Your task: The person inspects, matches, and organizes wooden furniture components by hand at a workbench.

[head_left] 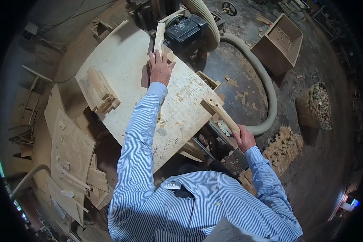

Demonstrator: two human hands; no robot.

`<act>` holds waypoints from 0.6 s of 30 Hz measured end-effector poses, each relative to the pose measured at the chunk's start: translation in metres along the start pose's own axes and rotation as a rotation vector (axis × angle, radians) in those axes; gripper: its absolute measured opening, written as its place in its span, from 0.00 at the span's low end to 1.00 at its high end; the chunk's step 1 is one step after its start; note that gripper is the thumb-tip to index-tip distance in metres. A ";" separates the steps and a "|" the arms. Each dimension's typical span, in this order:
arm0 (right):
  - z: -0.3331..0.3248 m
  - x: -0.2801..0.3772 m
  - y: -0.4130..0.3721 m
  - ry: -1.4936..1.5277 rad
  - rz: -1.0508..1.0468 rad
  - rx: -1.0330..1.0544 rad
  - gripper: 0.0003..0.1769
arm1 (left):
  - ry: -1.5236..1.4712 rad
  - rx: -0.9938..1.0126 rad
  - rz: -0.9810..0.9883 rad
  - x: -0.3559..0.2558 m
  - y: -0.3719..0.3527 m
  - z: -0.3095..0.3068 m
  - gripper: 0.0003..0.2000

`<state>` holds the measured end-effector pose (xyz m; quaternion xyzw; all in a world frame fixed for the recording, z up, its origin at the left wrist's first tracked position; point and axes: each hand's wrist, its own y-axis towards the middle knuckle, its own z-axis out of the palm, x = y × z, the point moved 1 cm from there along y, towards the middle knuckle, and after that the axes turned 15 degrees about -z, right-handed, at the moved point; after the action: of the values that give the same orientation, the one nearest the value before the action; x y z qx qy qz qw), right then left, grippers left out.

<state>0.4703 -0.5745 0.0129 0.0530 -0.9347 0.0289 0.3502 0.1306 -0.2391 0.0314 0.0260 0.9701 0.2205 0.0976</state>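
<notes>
My left hand [160, 69] reaches far over the pale worktable [123, 60]. Its fingers are stretched out and a little apart, resting on the near end of a wooden strip [160, 35] beside a dark motor [186, 30]. What lies under the palm is hidden. At the table's near right corner, my right hand [245, 138] is closed round the lower end of a long shaped wooden piece [221, 109]. The other end of that piece lies over the table's corner, and a hole or dark mark shows near it.
Several cut wooden pieces [100, 90] lie stacked on the table's left side. A thick grey hose [272, 94] curves across the floor. Beyond it stand a wooden box [278, 44] and a basket of offcuts [313, 105]. Stacked blocks [284, 147] lie at right, boards [70, 149] at left.
</notes>
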 end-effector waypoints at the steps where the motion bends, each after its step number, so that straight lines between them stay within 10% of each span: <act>1: -0.002 -0.002 0.003 -0.003 -0.033 -0.008 0.24 | 0.006 -0.014 -0.014 -0.002 0.002 -0.004 0.29; 18: -0.023 0.014 0.047 -0.023 0.081 0.047 0.25 | 0.222 0.091 0.037 0.006 0.099 0.029 0.37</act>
<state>0.4689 -0.5268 0.0389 0.0238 -0.9391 0.0643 0.3366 0.1307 -0.1372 0.0479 0.0236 0.9834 0.1794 -0.0157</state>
